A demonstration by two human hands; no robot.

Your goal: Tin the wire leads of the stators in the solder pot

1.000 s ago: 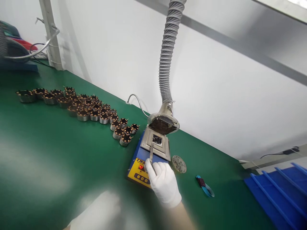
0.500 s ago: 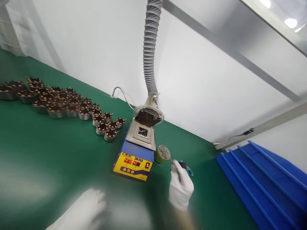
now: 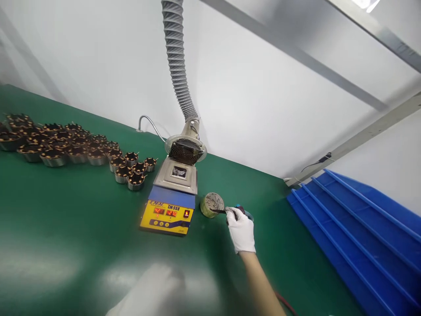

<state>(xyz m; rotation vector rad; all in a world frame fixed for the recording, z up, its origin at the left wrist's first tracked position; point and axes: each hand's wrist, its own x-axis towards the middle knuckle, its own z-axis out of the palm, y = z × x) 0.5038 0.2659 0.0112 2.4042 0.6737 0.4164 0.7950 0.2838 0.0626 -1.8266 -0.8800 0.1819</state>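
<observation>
My right hand (image 3: 241, 230), in a white glove, is closed around a thin dark blade-like tool (image 3: 218, 211). The tool points left, its tip at the near edge of a small round tin (image 3: 208, 209) with grey, crusty contents. Partly hidden behind that hand lies a teal and dark object (image 3: 249, 215) whose kind I cannot make out. To the tin's left stands a blue and yellow solder pot (image 3: 169, 215) with lit red digits and a small square well of shiny metal. My left hand (image 3: 154, 285), also gloved in white, is smeared by motion at the bottom edge; its fingers are unclear.
Many round metal motor stators (image 3: 123, 173) with copper windings stand grouped on the green table (image 3: 98, 210) at left. Behind the pot, a fume extraction hood (image 3: 186, 151) hangs from a grey ribbed hose (image 3: 176, 57). Blue plastic trays (image 3: 355, 228) sit at the right.
The camera view has shifted, so the table things sit further left. My right hand has brought the tool's tip to the tin's edge. My left hand has sunk lower in view.
</observation>
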